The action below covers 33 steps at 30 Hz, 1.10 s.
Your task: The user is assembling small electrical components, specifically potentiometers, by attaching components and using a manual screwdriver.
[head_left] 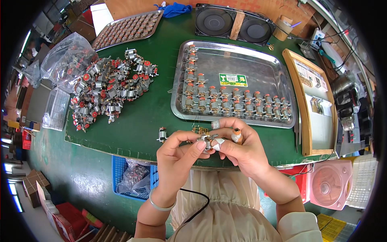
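My left hand pinches a small metal motor between thumb and fingers, just over the table's front edge. My right hand closes on the same motor from the other side, with pale tape wrapped round some of its fingers. A short wooden handle pokes up between the right fingers; the rest of that tool is hidden. Behind my fingers lie small brass-coloured parts, partly covered. A single loose motor stands on the green table left of my left hand.
A steel tray holds rows of motors beyond my hands. To the left sit a heap of loose motors and a clear plastic bag. Another filled tray, black twin fans and a wood-framed box surround them.
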### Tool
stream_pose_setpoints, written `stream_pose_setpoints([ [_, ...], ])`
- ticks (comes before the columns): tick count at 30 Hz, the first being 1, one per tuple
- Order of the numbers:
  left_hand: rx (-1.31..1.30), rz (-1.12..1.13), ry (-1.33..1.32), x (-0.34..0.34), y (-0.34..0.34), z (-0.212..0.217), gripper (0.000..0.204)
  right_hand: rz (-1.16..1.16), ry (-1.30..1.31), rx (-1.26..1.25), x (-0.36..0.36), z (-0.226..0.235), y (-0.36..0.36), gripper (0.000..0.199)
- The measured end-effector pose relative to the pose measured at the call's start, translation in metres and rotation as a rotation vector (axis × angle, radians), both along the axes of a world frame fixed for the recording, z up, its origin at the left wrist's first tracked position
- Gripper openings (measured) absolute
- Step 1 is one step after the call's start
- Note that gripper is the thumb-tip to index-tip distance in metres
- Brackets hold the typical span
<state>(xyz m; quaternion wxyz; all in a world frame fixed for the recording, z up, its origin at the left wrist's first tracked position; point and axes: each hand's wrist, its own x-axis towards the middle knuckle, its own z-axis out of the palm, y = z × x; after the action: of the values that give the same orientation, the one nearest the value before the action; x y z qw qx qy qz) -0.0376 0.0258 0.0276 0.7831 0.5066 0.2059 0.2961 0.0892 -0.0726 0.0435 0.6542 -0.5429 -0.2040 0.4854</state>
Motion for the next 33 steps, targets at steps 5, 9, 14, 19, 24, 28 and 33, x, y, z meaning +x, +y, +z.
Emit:
stream_pose_setpoints([
  [5,0.009,0.001,-0.018,0.0004,-0.0021,0.0000,0.016,-0.028,0.051,0.010,-0.0017,0.0008,-0.0006,0.038],
  [9,0.005,0.031,-0.037,0.0012,-0.0050,-0.0024,0.015,-0.023,0.063,0.010,-0.0012,0.0005,-0.0027,0.039],
  [14,-0.008,0.016,-0.024,0.0014,-0.0056,-0.0004,0.015,-0.023,0.048,0.014,-0.0005,0.0055,-0.0022,0.041],
  [19,-0.025,0.000,-0.033,0.0009,-0.0052,0.0020,0.016,-0.022,0.080,0.037,0.0010,0.0036,-0.0025,0.041],
  [24,-0.093,-0.017,-0.014,0.0015,-0.0049,0.0011,0.017,-0.032,0.089,0.034,-0.0001,0.0039,-0.0023,0.041],
  [28,-0.097,-0.009,-0.021,0.0024,-0.0053,0.0021,0.017,-0.037,0.088,0.031,-0.0014,0.0082,-0.0022,0.040],
  [33,-0.150,-0.012,-0.020,0.0034,-0.0043,0.0012,0.018,-0.048,0.105,0.057,-0.0025,0.0087,-0.0013,0.038],
])
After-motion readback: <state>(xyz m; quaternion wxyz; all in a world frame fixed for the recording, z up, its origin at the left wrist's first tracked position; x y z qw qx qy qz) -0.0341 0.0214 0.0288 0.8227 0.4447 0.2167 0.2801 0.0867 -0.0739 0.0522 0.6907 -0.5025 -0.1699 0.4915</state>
